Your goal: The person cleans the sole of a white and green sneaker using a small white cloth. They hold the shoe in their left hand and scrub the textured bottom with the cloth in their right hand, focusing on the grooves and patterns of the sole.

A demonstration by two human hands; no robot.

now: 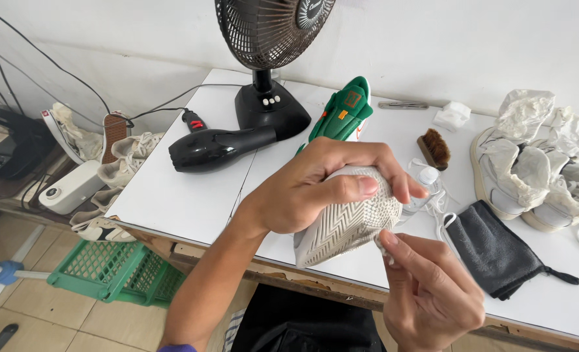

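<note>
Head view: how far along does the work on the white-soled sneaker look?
Done: cannot tell; the white sole looks pale where it shows. In hand: the left hand grips the sneaker sole-up while the right hand pinches at its tread edge; whatever it holds is too small to tell. Left: a green sneaker stands on the table, and paper-stuffed white sneakers sit to the right.

Left of the fan point(270, 39) the white table point(172, 195) lies bare apart from the black hair dryer point(218, 148), while right of the fan the green shoe point(343, 112), brush point(435, 150), grey cloth point(491, 248) and paper-stuffed shoes point(531, 163) crowd the surface.
</note>
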